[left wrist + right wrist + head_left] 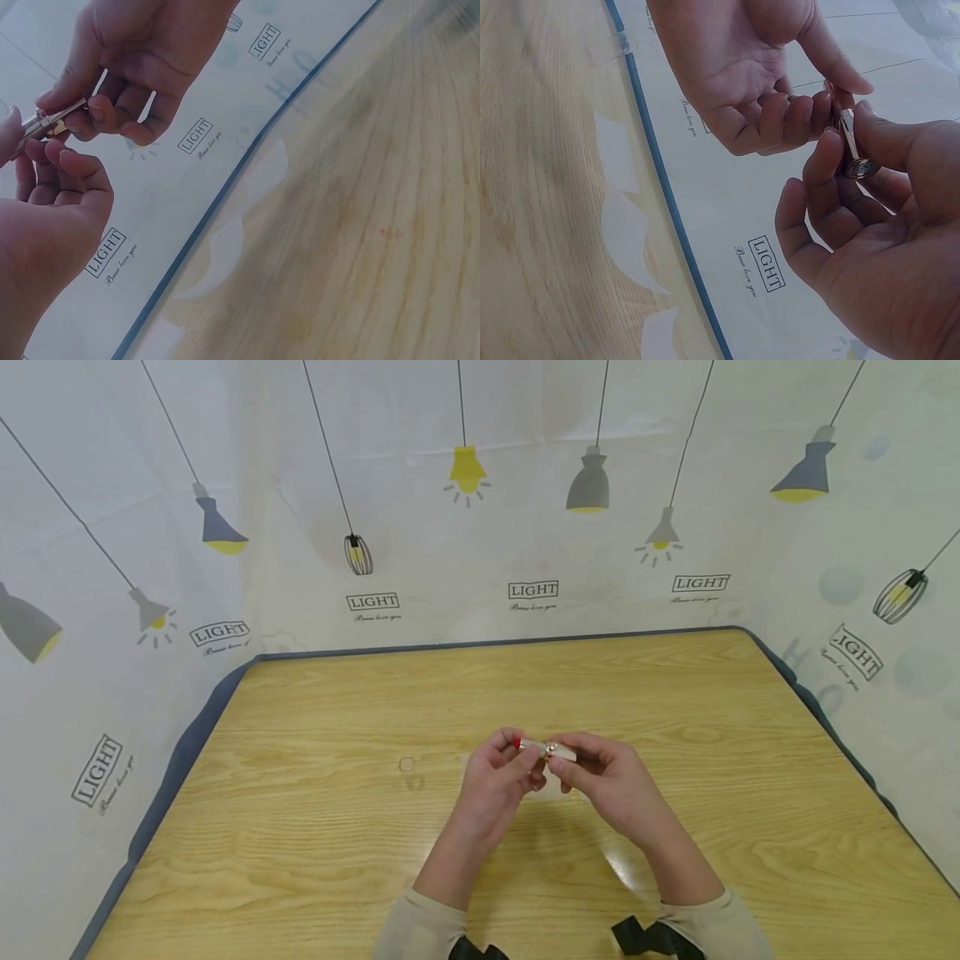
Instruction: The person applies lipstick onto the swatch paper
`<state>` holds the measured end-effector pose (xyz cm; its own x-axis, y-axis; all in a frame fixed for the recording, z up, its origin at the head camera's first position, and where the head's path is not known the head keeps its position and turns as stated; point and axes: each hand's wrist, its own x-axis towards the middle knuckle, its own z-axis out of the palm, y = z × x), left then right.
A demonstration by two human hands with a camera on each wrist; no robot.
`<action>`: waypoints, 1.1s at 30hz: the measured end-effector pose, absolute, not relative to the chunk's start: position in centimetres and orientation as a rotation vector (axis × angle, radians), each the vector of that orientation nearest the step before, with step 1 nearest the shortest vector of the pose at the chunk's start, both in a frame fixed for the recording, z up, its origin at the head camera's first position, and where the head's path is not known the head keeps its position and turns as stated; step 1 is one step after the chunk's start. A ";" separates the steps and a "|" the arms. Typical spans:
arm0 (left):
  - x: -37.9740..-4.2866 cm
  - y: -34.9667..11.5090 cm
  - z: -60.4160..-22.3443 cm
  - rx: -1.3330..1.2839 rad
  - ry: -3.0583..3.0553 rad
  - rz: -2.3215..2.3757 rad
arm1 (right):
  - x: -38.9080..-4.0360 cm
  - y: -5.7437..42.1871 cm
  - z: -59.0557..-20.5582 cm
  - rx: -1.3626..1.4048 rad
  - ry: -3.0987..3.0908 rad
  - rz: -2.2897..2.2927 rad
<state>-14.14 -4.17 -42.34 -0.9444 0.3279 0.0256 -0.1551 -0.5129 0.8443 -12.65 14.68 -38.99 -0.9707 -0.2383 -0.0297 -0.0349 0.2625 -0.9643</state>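
A slim, shiny metallic tube with a red end, which looks like a lipstick (pixel 551 749), is held level between both hands above the table. The left hand (pixel 489 789) pinches its red-ended half between thumb and fingers. On the other half, the pale end is gripped by the thumb and fingers of the right hand (pixel 621 787). The left wrist view shows the lipstick (pixel 35 124) as rose-gold, partly covered by fingers. A round, patterned end of the lipstick (pixel 862 169) faces the right wrist camera.
The wood-grain table (pixel 322 843) lies beneath the hands. A faint thin ring shape (pixel 407 764) shows on its surface left of the hands. Around the far side and both sides stands a white curtain (pixel 525 543) printed with lamps, meeting the table's dark edge.
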 end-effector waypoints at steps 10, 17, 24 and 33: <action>-14.0 -4.2 -42.2 0.238 1.358 2.530 | -12.6 14.6 -39.2 -0.291 2.356 -1.806; -14.0 -4.1 -42.2 0.238 1.368 2.531 | -12.6 14.6 -39.2 -0.275 2.357 -1.818; -14.0 -4.1 -42.2 0.226 1.381 2.530 | -12.6 14.6 -39.1 -0.269 2.361 -1.808; -14.1 -4.0 -42.1 0.213 1.411 2.532 | -12.8 14.7 -39.2 -0.259 2.357 -1.797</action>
